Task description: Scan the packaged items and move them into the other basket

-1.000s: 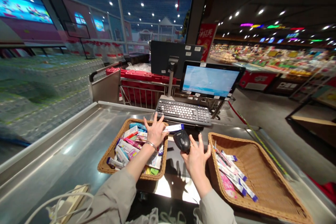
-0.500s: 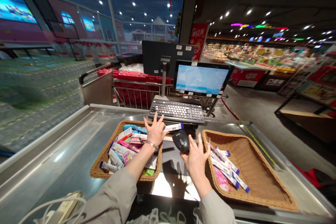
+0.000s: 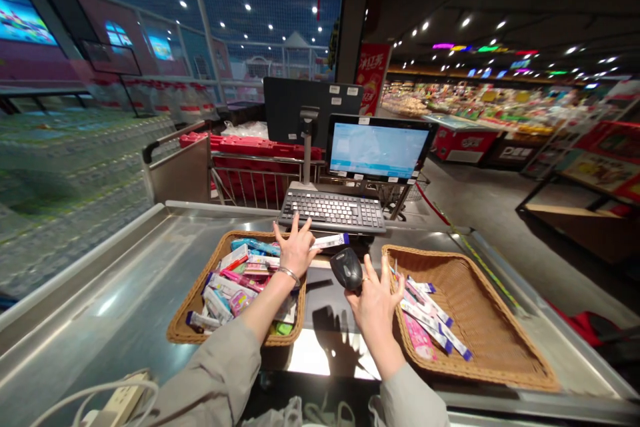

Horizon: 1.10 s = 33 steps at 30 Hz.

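My left hand is raised above the left wicker basket, fingers spread, pinching a long white toothpaste box that points right. My right hand grips a black barcode scanner between the two baskets, some fingers spread upward. The scanner's head sits just below the box. The left basket is full of several coloured toothpaste boxes. The right wicker basket has several boxes along its left side.
A black keyboard and lit till screen stand behind the baskets on the steel counter. Red shopping baskets sit behind a rail. A white power strip with cable lies at lower left. Shop aisles stretch right.
My hands keep the same pose with box and scanner. The view has swung slightly to the right, shifting everything leftward in the picture.
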Each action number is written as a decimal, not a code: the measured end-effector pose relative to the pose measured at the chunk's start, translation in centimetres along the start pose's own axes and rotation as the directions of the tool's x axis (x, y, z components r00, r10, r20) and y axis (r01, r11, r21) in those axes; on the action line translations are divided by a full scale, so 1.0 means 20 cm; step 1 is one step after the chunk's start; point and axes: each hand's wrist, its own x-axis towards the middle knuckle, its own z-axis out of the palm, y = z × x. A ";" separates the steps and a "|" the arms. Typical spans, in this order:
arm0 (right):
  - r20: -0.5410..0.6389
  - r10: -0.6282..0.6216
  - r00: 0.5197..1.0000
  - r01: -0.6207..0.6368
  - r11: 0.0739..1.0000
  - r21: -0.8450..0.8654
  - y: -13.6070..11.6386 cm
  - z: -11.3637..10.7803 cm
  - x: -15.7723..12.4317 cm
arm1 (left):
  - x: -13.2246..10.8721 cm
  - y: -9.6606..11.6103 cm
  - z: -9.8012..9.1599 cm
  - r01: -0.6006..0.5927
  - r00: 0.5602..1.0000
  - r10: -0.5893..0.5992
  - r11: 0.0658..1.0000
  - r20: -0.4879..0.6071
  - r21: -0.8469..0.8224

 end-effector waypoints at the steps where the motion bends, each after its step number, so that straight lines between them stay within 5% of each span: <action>1: -0.001 0.011 1.000 -0.011 1.000 -0.012 0.01 0.00 0.00 | 0.01 0.00 0.00 -0.004 1.000 0.004 1.000 -0.001 -0.005; 33: -0.161 0.316 0.935 -0.340 0.927 -0.156 0.42 -0.11 -0.14 | 0.20 0.49 0.19 -0.264 0.964 0.267 0.960 0.021 -0.088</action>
